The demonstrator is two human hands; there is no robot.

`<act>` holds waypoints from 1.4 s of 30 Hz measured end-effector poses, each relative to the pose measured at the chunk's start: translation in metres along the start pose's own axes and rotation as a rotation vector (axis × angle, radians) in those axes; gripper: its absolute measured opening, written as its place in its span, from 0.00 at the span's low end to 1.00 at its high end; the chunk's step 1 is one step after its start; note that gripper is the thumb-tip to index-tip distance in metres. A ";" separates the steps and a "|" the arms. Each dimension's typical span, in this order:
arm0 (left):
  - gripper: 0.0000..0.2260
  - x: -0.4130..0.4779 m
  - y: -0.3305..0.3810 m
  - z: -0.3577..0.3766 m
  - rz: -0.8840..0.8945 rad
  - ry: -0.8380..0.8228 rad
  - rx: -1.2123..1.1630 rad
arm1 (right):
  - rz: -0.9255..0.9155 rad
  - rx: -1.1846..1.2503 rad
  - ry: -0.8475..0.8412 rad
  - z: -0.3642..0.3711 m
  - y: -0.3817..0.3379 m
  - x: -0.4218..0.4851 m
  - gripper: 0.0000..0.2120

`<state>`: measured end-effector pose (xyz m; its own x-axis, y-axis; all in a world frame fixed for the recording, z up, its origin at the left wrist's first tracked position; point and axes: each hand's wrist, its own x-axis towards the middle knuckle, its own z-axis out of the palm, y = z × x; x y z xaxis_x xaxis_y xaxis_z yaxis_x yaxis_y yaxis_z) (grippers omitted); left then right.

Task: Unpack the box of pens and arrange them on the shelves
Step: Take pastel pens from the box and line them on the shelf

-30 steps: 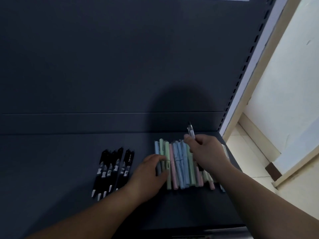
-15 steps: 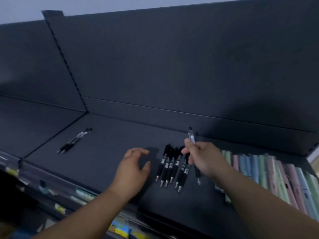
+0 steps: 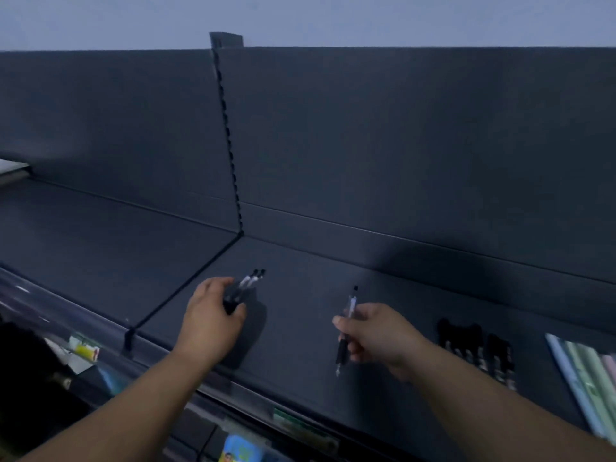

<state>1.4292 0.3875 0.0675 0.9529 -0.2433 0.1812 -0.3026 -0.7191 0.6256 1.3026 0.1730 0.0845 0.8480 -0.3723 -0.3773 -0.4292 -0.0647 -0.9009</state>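
Observation:
The dark shelf [image 3: 316, 328] fills the head view. Two black-and-white pens [image 3: 250, 281] lie side by side near its left end. My left hand [image 3: 213, 318] has thumb and fingers curled round their lower ends. My right hand [image 3: 378, 335] hovers over the shelf's middle and pinches one clear pen with a black grip [image 3: 349, 311], tip pointing down toward me. A row of several black pens [image 3: 473, 348] lies to the right of that hand. Several pastel pens [image 3: 586, 371] lie at the far right edge.
A slotted upright [image 3: 230, 145] splits the back panel, and a seam [image 3: 186, 285] separates this shelf from the bare one on the left. Price labels [image 3: 83, 350] sit along the front rail. Colourful goods [image 3: 240, 448] show on the lower shelf.
The view has swung left along the shelf. My left hand has reached over to the two pens at the left end and closed on them. My right hand has carried its pen left, past the black row.

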 end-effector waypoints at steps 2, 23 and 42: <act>0.24 0.018 -0.028 -0.010 0.007 -0.081 0.005 | 0.003 -0.039 0.022 0.032 -0.012 0.016 0.11; 0.23 0.054 -0.071 -0.016 0.232 -0.413 -0.025 | -0.087 -0.214 0.113 0.143 -0.040 0.087 0.15; 0.24 -0.165 -0.182 -0.120 -0.387 0.066 0.354 | -0.881 -0.935 -0.288 0.258 -0.023 -0.011 0.25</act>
<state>1.3302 0.6367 0.0146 0.9923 0.1164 0.0422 0.0933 -0.9269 0.3635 1.3829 0.4176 0.0539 0.9381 0.3251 0.1197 0.3445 -0.8380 -0.4232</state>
